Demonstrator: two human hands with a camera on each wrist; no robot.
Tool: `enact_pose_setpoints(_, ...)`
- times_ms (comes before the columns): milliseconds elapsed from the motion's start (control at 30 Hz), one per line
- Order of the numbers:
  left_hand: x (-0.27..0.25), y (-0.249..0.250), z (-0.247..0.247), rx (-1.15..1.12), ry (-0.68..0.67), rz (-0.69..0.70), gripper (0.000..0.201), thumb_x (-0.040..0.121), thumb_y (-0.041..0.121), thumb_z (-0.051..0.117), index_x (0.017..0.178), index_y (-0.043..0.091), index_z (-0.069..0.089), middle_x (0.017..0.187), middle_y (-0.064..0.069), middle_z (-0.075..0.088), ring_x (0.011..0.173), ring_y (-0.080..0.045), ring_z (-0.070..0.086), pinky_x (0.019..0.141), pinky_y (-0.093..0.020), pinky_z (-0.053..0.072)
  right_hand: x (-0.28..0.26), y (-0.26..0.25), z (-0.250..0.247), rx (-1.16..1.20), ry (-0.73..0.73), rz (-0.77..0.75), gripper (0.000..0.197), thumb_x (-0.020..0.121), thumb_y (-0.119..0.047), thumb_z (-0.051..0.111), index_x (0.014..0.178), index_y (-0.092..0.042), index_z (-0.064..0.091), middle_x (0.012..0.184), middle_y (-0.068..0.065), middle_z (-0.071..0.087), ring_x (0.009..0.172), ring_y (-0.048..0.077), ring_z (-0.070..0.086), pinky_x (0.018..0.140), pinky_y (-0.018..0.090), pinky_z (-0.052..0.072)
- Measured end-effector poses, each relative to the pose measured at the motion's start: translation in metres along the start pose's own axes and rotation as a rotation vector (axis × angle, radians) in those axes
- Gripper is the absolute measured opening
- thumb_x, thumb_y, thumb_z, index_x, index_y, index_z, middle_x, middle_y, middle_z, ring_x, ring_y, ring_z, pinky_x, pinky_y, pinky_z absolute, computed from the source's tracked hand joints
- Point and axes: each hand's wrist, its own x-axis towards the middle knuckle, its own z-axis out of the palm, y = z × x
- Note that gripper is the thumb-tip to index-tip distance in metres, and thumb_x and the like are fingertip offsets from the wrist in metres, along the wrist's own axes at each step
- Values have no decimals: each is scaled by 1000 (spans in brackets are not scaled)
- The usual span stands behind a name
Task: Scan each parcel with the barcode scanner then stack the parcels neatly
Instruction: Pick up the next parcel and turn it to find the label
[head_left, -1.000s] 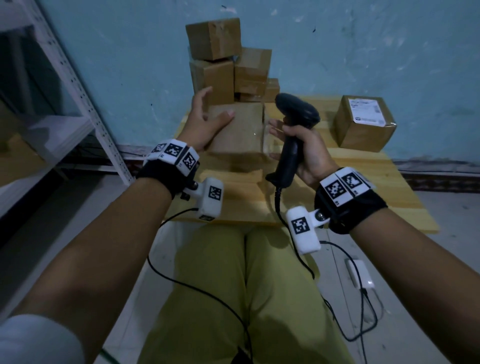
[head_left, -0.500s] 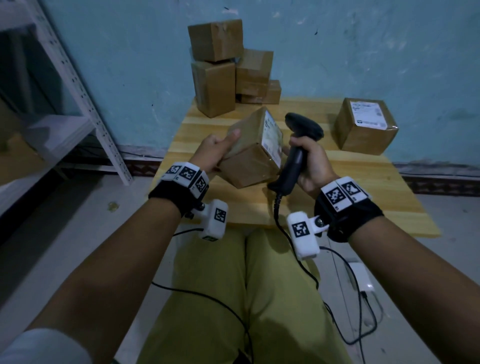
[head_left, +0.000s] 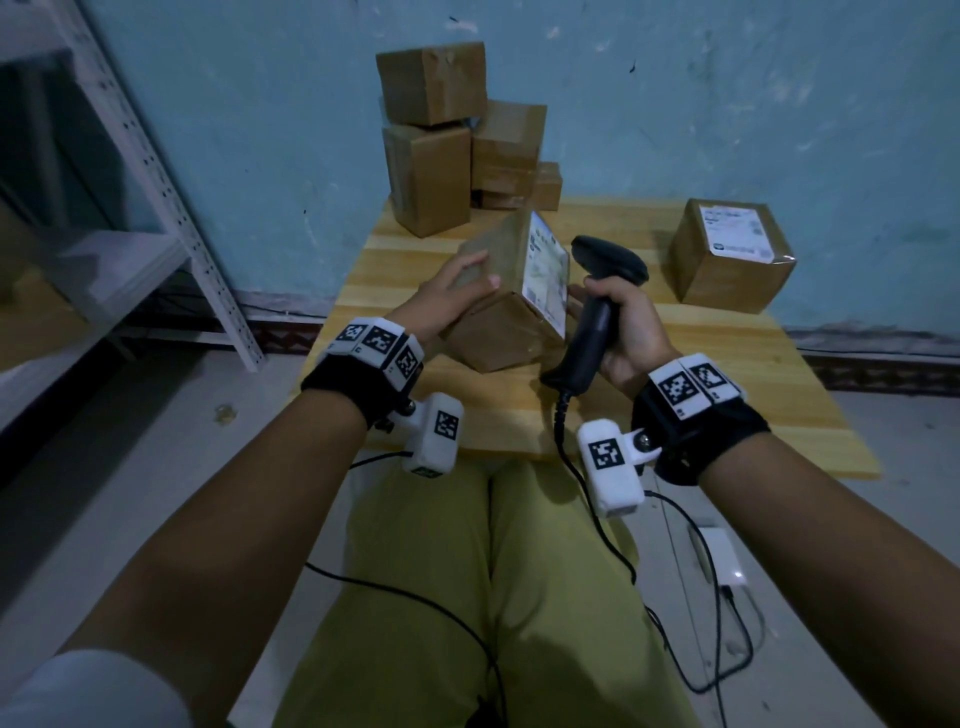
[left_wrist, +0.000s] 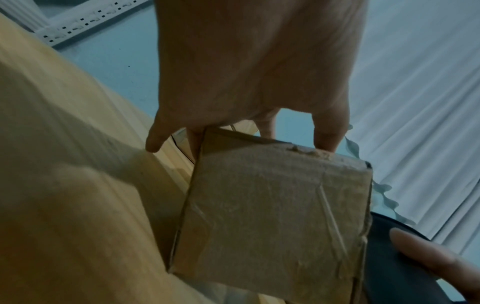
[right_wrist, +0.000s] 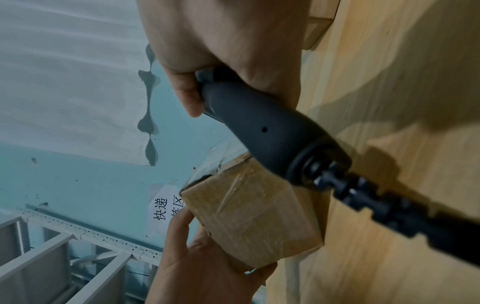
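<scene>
The left hand (head_left: 441, 301) has its fingers (head_left: 470, 262) curled over the top of a tilted cardboard parcel (head_left: 498, 332), thumb pressed on its near face, holding it above the bench (head_left: 727, 374). Just right of its labelled face, the right hand (head_left: 631, 327) has its fingers wrapped round the grip of the black barcode scanner (head_left: 597, 312), head toward the label. Beyond the fingers, a stack of parcels (head_left: 447, 140) stands against the wall; another labelled parcel (head_left: 732, 254) sits far right.
</scene>
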Motion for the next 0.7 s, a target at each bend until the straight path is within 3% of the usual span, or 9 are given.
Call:
enact_pose_setpoints(67,0,1,1,3,13,-7,55,88,39,57,138,28,39,148,-7,33,128,-26,44,107,-40,40,-1,0,1,-4,-8,2,17,93,-16,43,88,-6,56,69,5,66,67,17,63,67,29,53)
enact_pose_setpoints(167,-4,1,4,-6,12,-35,75,72,57,59,138,28,36,146,-7,36,126,-25,46,106,-40,41,-1,-1,2,6,-24,-16,16,93,-14,42,88,-7,56,82,7,62,74,19,60,73,30,49)
enact_pose_setpoints(200,-5,-1,4,-40,16,-34,75,76,58,56,139,24,33,143,-7,38,122,-21,49,102,-35,44,-2,-2,2,0,-19,-35,16,93,-12,42,87,-8,56,82,6,63,75,18,61,72,29,48)
enact_pose_setpoints(267,-5,-6,4,-121,21,-33,60,91,53,42,137,16,29,130,-3,45,103,-8,54,82,-21,51,-1,-2,1,-33,-25,-71,15,93,-11,42,91,-7,56,85,3,65,81,14,63,69,26,51)
enact_pose_setpoints(333,-2,-12,6,-160,45,-70,47,94,49,37,128,17,27,120,-2,45,91,-3,52,67,-19,48,0,-1,1,-50,-61,-87,19,93,-12,42,104,-7,56,94,2,66,89,11,62,69,25,53)
enact_pose_setpoints(400,-4,-14,7,-202,53,-108,53,89,48,51,125,20,23,120,-5,47,92,-10,55,70,-23,46,1,-1,2,-50,-77,-98,26,93,-11,42,115,-7,54,106,3,64,90,12,62,71,28,50)
enact_pose_setpoints(467,-4,-14,7,-244,50,-134,66,79,40,66,123,24,19,126,-10,50,105,-22,58,86,-33,50,1,-2,4,-22,-102,-102,34,91,-11,42,123,-6,51,117,7,61,94,17,63,74,32,49)
enact_pose_setpoints(567,-5,-14,5,-266,20,-116,69,86,16,64,131,25,12,129,-17,54,103,-29,60,98,-41,47,0,-4,6,26,-152,-86,37,92,-12,40,127,-5,49,124,10,56,102,21,61,72,34,56)
enact_pose_setpoints(700,-5,-14,7,-259,27,-103,89,86,11,62,144,22,-4,128,-14,55,112,-29,56,101,-40,43,-1,-5,9,27,-176,-77,40,93,-12,38,131,-4,46,121,11,58,100,20,62,62,29,58)
